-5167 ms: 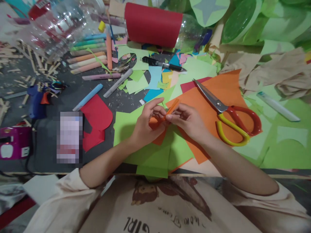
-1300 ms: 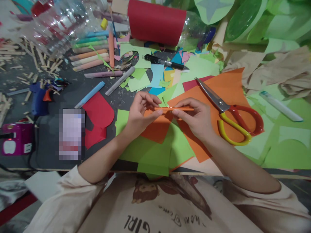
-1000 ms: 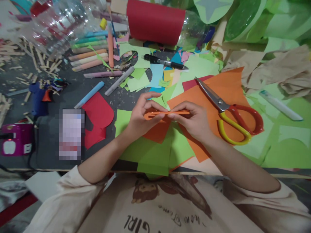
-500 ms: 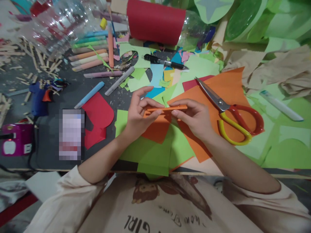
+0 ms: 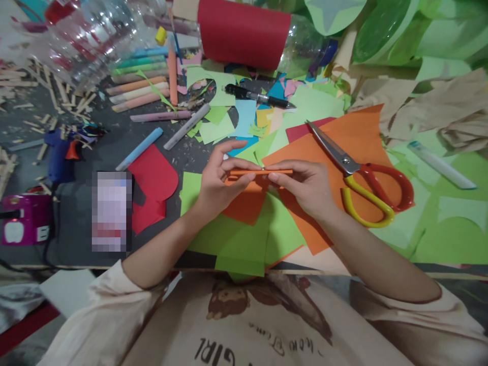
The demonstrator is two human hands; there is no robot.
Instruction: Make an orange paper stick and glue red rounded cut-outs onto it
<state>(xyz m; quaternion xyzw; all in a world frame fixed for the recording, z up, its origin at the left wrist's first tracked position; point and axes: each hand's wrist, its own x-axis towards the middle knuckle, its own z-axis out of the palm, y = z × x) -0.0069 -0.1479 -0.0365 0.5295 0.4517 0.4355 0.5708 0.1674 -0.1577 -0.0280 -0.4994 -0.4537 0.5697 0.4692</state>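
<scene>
Above the green paper (image 5: 236,244), an orange paper strip (image 5: 261,173) sits between the hands, its long axis running left to right; the left hand (image 5: 217,185) pinches its left half, the right hand (image 5: 308,185) its right, neither clearly nearer.

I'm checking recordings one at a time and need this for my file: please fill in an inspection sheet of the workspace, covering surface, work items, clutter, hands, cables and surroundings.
Surface: dark table, largely covered by paper and scraps.
Work items: narrow orange strip in hand; orange sheet with scissors lying partly on it.
Clutter: markers, pen, paper scraps, wooden sticks, red-wrapped bottle, glue gun, purple box, phone with its screen blurred.
Hands: left hand and right hand both pinch the orange strip.
Cables: dark cable beside the purple box; its full run can't be made out.
Surroundings: pale sheet beyond the table's near edge; other people, nothing seen.
</scene>
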